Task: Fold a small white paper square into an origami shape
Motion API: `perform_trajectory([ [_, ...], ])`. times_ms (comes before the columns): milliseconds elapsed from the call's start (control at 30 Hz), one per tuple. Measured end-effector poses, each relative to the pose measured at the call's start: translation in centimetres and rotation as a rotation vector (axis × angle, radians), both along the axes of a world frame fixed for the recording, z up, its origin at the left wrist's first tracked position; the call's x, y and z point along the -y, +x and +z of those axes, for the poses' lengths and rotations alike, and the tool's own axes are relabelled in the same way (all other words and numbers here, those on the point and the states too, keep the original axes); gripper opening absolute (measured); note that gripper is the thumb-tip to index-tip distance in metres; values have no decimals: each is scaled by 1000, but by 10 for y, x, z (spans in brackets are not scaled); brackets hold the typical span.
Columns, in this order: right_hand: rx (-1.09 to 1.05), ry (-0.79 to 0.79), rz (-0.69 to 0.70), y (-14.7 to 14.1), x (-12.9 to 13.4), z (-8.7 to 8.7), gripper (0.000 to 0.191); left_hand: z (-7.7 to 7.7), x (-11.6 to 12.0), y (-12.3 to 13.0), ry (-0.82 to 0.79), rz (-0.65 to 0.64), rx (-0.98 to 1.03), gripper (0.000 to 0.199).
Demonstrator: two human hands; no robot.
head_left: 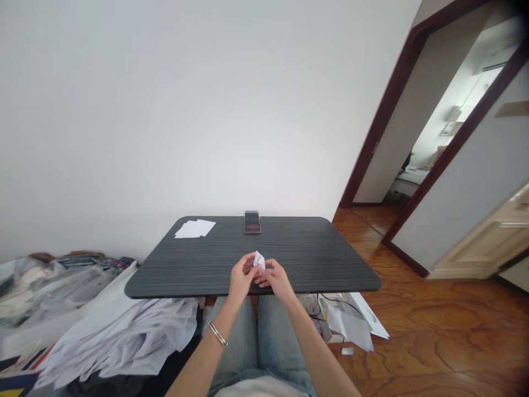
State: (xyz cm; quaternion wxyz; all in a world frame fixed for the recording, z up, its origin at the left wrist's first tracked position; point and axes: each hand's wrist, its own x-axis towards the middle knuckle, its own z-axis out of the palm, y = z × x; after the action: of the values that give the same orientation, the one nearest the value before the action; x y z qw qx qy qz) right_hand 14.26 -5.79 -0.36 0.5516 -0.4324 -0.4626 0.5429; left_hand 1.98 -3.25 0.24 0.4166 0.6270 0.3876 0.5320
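Both my hands meet over the near edge of a dark grey table (314, 259). Between their fingertips is a small folded piece of white paper (259, 258). My left hand (240, 278), with a silver bracelet on its wrist, pinches the paper from the left. From the right, my right hand (276, 279) grips the same piece. The paper is held a little above the tabletop.
A few loose white sheets (194, 228) lie at the table's far left. A phone (252, 222) stands at the far middle edge. Piles of paper and clothes (119, 336) cover the floor on the left, more paper (351, 322) on the right. A doorway (430, 143) opens right.
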Motion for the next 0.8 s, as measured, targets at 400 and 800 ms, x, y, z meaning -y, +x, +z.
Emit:
perform_trajectory([
  [400,186,32,58,0,-1,-2,26,4,1,-2,-81,-129,72,40],
  [800,325,243,-262,14,5,-6,28,-7,1,-6,162,139,-326,28],
])
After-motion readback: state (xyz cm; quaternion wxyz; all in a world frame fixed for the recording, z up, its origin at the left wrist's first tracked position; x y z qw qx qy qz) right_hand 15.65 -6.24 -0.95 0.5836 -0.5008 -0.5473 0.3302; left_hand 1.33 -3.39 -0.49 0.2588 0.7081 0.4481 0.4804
